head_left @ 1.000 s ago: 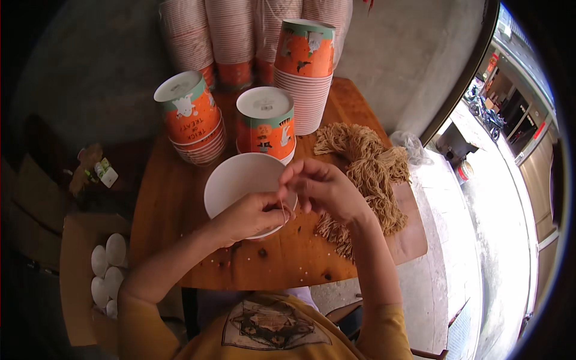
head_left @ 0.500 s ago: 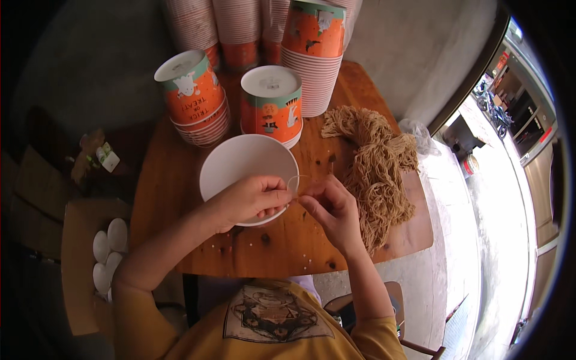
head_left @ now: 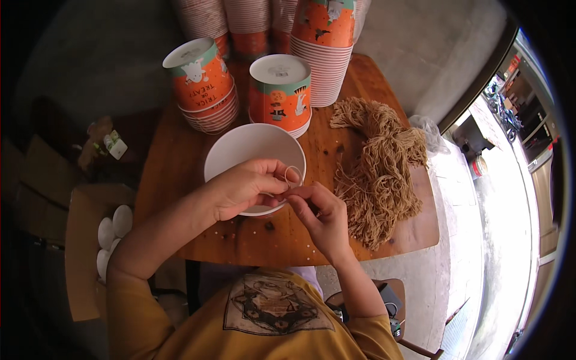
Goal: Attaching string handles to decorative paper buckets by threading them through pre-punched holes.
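Note:
A tan string point(head_left: 293, 169) forms a small loop at the near right rim of an open white-lined paper bucket point(head_left: 240, 147). My left hand point(head_left: 255, 187), over the bucket's mouth, pinches the string between bent fingers. From the right, my right hand point(head_left: 321, 215) meets it with thumb and forefinger closed on the string; the fingers hide where its ends run. I cannot tell whether the string passes through the bucket's wall. A thick bundle of tan strings point(head_left: 387, 180) lies on the table to the right of my right hand.
Upside-down orange and green buckets stand behind: a short stack point(head_left: 201, 84) at left, one group point(head_left: 280, 96) in the middle, a tall stack point(head_left: 322, 60) at right. More wrapped stacks point(head_left: 249, 24) line the wall. A cardboard box point(head_left: 84, 252) with white-bottomed items sits lower left, below the wooden table point(head_left: 288, 243).
My right hand has come in closer to the left, so the fingertips nearly meet. The string loop stands more plainly above my left fingers. The whole view has shifted slightly.

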### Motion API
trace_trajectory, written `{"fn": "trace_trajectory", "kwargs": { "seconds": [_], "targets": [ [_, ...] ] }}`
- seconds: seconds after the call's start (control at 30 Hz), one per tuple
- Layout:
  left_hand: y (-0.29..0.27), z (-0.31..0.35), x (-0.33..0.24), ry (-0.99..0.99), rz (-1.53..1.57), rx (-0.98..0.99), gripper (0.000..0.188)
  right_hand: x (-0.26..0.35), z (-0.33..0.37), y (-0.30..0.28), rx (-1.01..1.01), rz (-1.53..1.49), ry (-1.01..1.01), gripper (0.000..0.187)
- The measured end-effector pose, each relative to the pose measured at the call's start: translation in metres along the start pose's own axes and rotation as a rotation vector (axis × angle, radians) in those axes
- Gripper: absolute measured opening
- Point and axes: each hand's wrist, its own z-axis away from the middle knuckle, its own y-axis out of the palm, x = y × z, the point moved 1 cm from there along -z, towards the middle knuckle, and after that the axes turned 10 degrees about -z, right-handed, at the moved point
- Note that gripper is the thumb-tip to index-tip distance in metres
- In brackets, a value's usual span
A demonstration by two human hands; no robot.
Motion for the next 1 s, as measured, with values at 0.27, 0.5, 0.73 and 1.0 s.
{"fn": "trace_trajectory", "kwargs": {
  "seconds": [0.27, 0.5, 0.73, 1.0],
  "targets": [
    [0.011, 0.006, -0.003, 0.183, -0.341, -0.133, 0.025, -0.006, 0.003, -0.017, -0.142, -0.214, 0.157, 0.038],
    [0.024, 0.013, -0.011, 0.359, -0.664, -0.174, 0.029, 0.012, -0.012, -0.015, 0.010, 0.180, 0.047, 0.021],
    [0.021, 0.014, -0.007, 0.536, -0.827, -0.207, 0.023, 0.008, -0.006, -0.010, -0.060, 0.088, 0.062, 0.015],
    [0.026, 0.013, -0.004, 0.720, -1.164, -0.372, 0.009, 0.006, 0.003, -0.003, -0.111, 0.243, -0.127, 0.013]
  ]
}}
